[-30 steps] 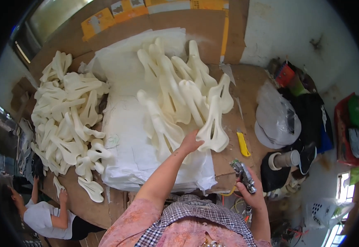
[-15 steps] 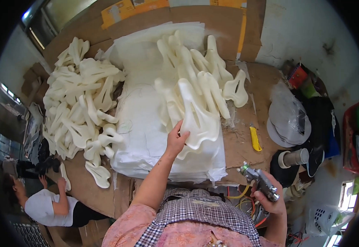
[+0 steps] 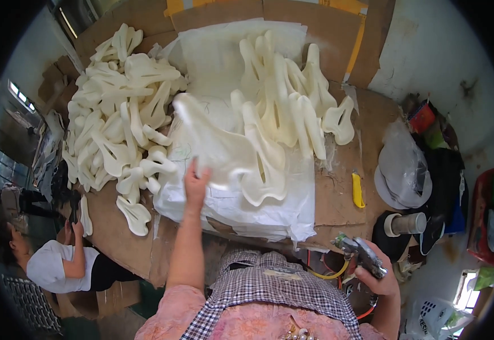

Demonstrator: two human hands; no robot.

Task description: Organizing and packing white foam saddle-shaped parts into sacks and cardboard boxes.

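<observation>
My left hand (image 3: pixel 194 187) is closed on the near edge of a cream-coloured, saddle-shaped foam pad (image 3: pixel 215 141), which is blurred by motion. This pad is tilted over the white-covered work surface (image 3: pixel 235 218). Just right of it lies another slotted saddle pad (image 3: pixel 269 164), in front of a heap of similar pads (image 3: pixel 278 102). In my right hand (image 3: pixel 384 275) is a metal spray gun (image 3: pixel 355 252), held off the table's near right edge with its nozzle toward the upper left.
A large pile of saddle pads (image 3: pixel 113 130) covers the left side. On the right are a yellow utility knife (image 3: pixel 358 191), a plastic-wrapped white stack (image 3: pixel 403 170) and a metal cylinder (image 3: pixel 408 223). Hoses (image 3: pixel 329 275) hang near the gun. A co-worker (image 3: pixel 60 263) is at far left.
My left hand has moved left, with a saddle pad swinging left off the group and another pad now showing beside it. My right hand still holds the spray gun. The view has shifted slightly.
</observation>
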